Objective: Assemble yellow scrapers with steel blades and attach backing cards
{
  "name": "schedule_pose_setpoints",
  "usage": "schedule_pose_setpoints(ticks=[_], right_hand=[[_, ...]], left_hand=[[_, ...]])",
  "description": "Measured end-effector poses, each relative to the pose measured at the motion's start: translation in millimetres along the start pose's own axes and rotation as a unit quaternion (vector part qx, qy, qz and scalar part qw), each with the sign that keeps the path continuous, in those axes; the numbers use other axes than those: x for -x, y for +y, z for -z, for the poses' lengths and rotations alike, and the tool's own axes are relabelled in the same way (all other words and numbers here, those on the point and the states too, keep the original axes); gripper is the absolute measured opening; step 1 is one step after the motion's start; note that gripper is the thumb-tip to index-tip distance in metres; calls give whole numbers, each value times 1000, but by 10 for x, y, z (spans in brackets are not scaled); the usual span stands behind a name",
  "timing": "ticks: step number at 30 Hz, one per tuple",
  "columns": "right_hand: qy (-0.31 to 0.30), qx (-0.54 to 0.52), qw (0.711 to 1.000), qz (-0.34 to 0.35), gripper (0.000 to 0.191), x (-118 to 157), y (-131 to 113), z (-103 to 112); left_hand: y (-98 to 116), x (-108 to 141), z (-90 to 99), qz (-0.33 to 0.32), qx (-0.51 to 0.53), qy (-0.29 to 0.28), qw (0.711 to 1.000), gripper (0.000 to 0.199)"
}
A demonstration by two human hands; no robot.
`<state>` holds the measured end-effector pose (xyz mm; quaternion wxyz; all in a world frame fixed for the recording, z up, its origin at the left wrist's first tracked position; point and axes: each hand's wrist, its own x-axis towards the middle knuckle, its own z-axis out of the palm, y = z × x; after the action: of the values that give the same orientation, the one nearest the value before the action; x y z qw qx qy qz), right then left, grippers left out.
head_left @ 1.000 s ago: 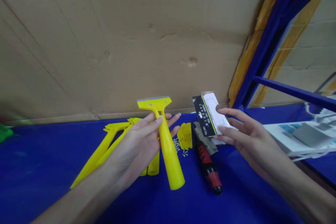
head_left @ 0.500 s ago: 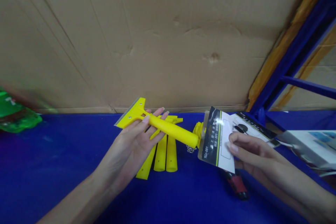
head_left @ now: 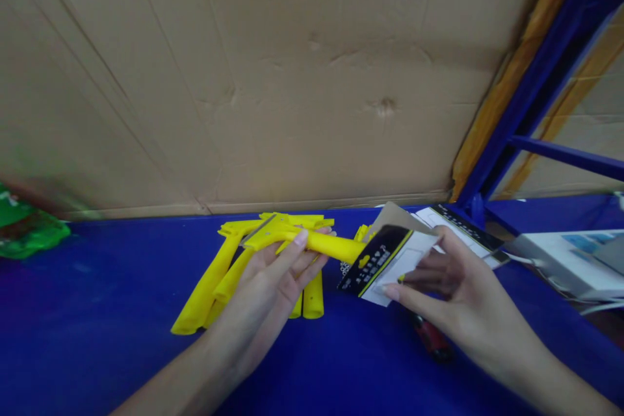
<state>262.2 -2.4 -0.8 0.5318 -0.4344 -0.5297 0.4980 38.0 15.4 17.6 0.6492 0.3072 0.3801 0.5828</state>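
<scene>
Left hand (head_left: pixel 258 292) closed in a firm grip on the handle of a yellow plastic scraper (head_left: pixel 312 242), held up over the blue desk (head_left: pixel 97 344), its metal blade (head_left: pixel 256 232) angled toward the fingers. Loose yellow handles (head_left: pixel 209 279) lie beneath. Right hand (head_left: pixel 451 292) pinches a black-and-white backing card (head_left: pixel 390 266), its grip on the card's edge, just beside the scraper's butt end. Risks: a slackened hold could let the blade nick a finger; the thin card could buckle or slip if pressed hard; a dropped part could scatter the tiny screws (head_left: pixel 345 268) or strike the red-handled screwdriver (head_left: pixel 431 340).
</scene>
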Motion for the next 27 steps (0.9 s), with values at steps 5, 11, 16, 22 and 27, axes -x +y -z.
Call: schedule_pose_setpoints(ticks=[5,11,16,22,27], right_hand=[[-39,63,997,32,52,54,-30,-23],[-78,9,996,-45,38,31,-136,-16],[-141,-26,987,-78,21,-32,-274,-64],[-174,-109,968,-143,34,-112,-211,-149],[-183,-118,965,-147,38,-127,-150,-132]], left_hand=[[-49,-9,14,-4,-30,-29,999,11],[-2,43,-33,-34,-82,-16,996,21],[14,16,-50,-40,-96,-50,993,26],[105,-49,-117,-25,-83,-47,995,13],[145,-7,-159,-29,-115,-67,991,22]])
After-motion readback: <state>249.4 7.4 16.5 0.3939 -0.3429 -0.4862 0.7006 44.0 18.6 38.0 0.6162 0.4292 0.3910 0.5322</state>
